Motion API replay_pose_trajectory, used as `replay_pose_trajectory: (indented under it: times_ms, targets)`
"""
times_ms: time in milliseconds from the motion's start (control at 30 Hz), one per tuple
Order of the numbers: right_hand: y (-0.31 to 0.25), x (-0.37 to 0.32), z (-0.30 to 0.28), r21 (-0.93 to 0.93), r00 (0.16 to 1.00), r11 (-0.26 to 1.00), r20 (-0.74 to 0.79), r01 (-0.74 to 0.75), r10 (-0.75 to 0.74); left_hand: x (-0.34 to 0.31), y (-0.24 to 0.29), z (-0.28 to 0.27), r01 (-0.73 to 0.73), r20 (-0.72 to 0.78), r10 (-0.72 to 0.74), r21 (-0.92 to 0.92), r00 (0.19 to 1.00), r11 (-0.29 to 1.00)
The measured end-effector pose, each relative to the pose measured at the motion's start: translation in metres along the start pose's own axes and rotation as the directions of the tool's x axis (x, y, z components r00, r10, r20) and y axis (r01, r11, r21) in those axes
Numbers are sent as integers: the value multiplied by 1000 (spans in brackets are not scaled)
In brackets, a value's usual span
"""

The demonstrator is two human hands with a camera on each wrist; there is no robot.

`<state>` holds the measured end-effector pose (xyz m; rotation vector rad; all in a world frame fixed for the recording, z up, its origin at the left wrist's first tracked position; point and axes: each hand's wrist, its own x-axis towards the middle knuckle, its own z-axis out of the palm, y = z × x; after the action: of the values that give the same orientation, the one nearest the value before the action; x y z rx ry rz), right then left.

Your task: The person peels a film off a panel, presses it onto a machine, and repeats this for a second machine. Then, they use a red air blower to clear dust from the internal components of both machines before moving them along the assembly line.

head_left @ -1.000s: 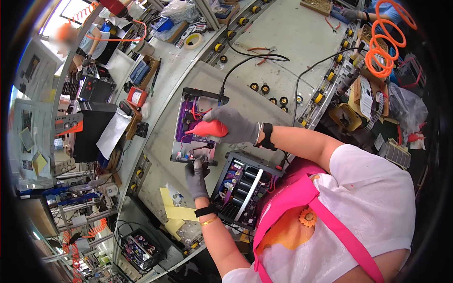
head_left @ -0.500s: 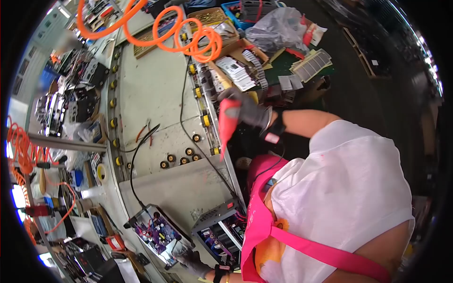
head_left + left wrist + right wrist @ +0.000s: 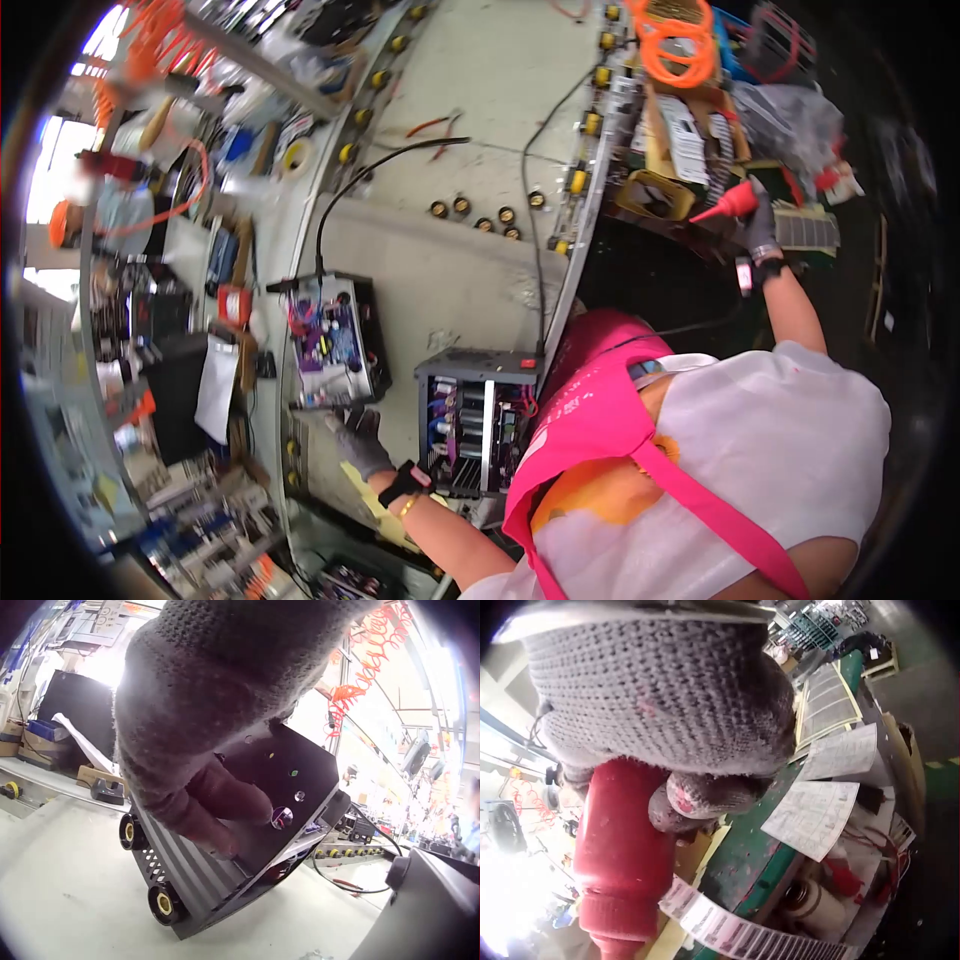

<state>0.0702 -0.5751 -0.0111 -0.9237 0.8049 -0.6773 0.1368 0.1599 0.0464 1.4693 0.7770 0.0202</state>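
My gloved right hand (image 3: 762, 222) grips a red squeeze bottle (image 3: 733, 203) with a pointed nozzle, out to the right beyond the table's edge. In the right wrist view the fingers curl round the bottle (image 3: 626, 840), nozzle downward. At the near end of an open electronics chassis (image 3: 335, 345) is my gloved left hand (image 3: 360, 445). The left wrist view has its fingers (image 3: 225, 799) bent over the black end panel (image 3: 304, 769), with the chassis tilted and round feet (image 3: 165, 902) showing on its side. A black cable (image 3: 330, 215) runs from the chassis's far end.
A second open unit (image 3: 470, 420) stands close to the pink apron. Several loose round feet (image 3: 485, 224) and pliers (image 3: 445, 135) lie farther up the table. Right of the roller rail (image 3: 578, 182) are a yellow bin (image 3: 655, 195), boxes and labels. An orange coiled hose (image 3: 678, 50) hangs there.
My right hand has carried the red bottle from over the chassis out to the right, past the table's edge. The chassis, flat at first, is now tilted at my left hand.
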Motion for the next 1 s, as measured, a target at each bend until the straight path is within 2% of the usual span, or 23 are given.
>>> replay_pose_trajectory:
  times_ms: [33,133,167,200,267,300,333,400,433,467,500,533,567,600,633,700,733,800,867,900,933,1000]
  targets:
    - [1,-19,20,39,991,999,133,-34,29,-6,2,0,-18,-93,15,-34,996,999]
    - [15,-62,89,184,890,968,450,-171,71,-40,11,-3,-92,-156,92,11,983,996]
    - [32,-66,105,206,899,949,417,-238,135,-51,9,-12,-123,-137,121,-5,983,992]
    - [49,-61,113,156,754,938,641,-310,142,-65,8,-17,-147,-168,151,38,974,988]
    - [50,-105,182,99,668,943,730,-316,147,-97,6,-20,-179,-214,203,128,955,976]
    - [59,-118,209,32,631,1000,775,-1,-24,-115,3,-22,-201,-234,232,148,944,968]
    - [58,-135,240,31,549,997,836,-73,14,-130,-5,-25,-175,-255,216,172,943,969]
    - [64,-160,282,-194,427,955,900,225,83,-159,-22,-33,-125,-296,184,210,937,970]
    - [86,-169,301,-59,294,962,956,266,-23,-168,-42,-44,-84,-303,150,221,941,972]
    - [96,-186,318,-47,234,934,972,355,-40,-175,-65,-55,-43,-311,116,231,943,972]
    - [109,-198,333,0,133,903,989,430,-63,-188,-80,-56,18,-333,80,280,940,960]
    - [129,-209,344,96,42,882,991,461,-130,-200,-94,-58,34,-259,83,417,962,908]
    - [135,-222,355,114,-43,849,993,516,-107,-205,-126,-73,58,-235,71,501,969,864]
    - [150,-235,363,139,-90,868,990,477,-109,-216,-135,-62,57,-203,62,533,977,844]
    - [171,-243,371,175,-176,857,979,484,-100,-223,-153,-60,63,-152,33,586,988,808]
    - [207,-262,382,226,-287,844,954,486,-90,-235,-151,-25,125,-73,-102,521,992,844]
    - [221,-271,387,267,-337,844,935,464,-111,-240,-151,-5,103,-110,-58,456,992,884]
    - [243,-285,391,286,-398,844,912,454,-95,-237,-190,-17,72,56,-169,745,984,663]
    - [260,-296,396,318,-442,838,891,443,-104,-237,-215,-15,-25,48,-19,771,999,636]
    - [267,-301,397,338,-454,835,883,435,-120,-239,-198,-5,21,22,-58,764,998,645]
    - [275,-305,399,357,-466,831,875,428,-136,-240,-191,1,152,-57,-162,728,985,669]
    - [287,-311,400,345,-489,821,867,454,-94,-243,-189,3,144,-40,-176,760,984,634]
